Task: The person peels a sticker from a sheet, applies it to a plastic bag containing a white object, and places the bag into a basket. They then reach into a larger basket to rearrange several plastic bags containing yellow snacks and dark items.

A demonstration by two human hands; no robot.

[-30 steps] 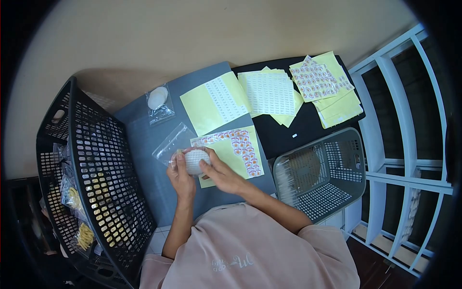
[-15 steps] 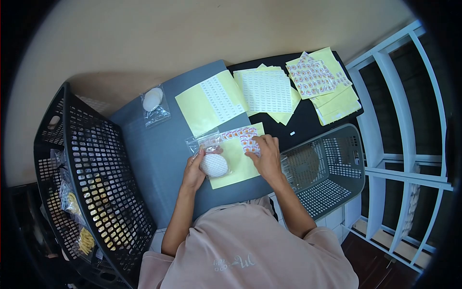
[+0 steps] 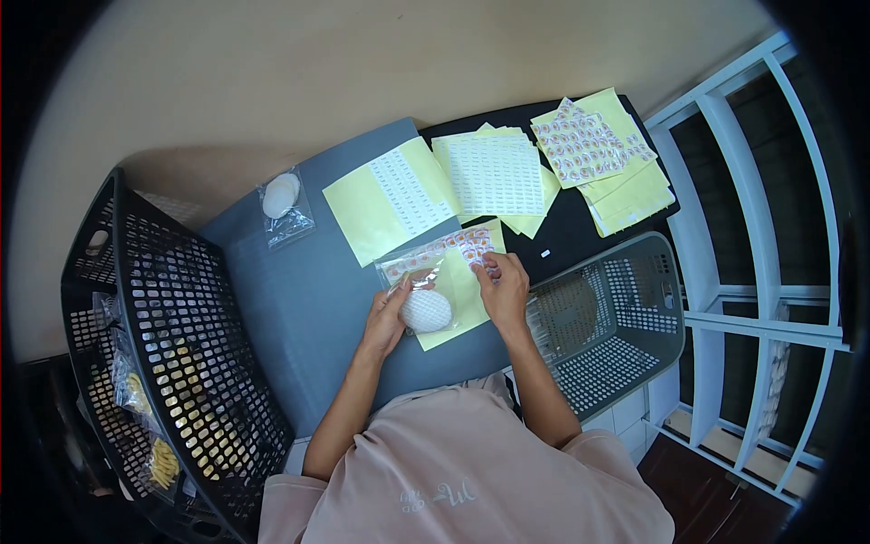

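My left hand [image 3: 386, 325] is closed on a clear plastic bag [image 3: 446, 272] holding a white, round item with a quilted texture [image 3: 426, 312]. Under the bag lies a yellow backing sheet [image 3: 467, 306] with rows of small round orange-and-white stickers [image 3: 476, 245] along its far side. At the lower edge of those stickers, my right hand [image 3: 506, 292] has thumb and fingers pinched together. Whatever may be between its fingertips is too small to make out.
Another bag with white round items [image 3: 282, 195] lies at the back left of the grey table [image 3: 290, 317]. Printed label sheets [image 3: 497, 177] and more sticker sheets [image 3: 584, 150] spread along the back. A dark basket [image 3: 195, 335] stands left, a grey basket [image 3: 625, 358] right.
My left hand has brought the bag slightly to the right, over the sticker sheet. My right hand's fingertips have drawn together and moved slightly toward the sheet's right edge.
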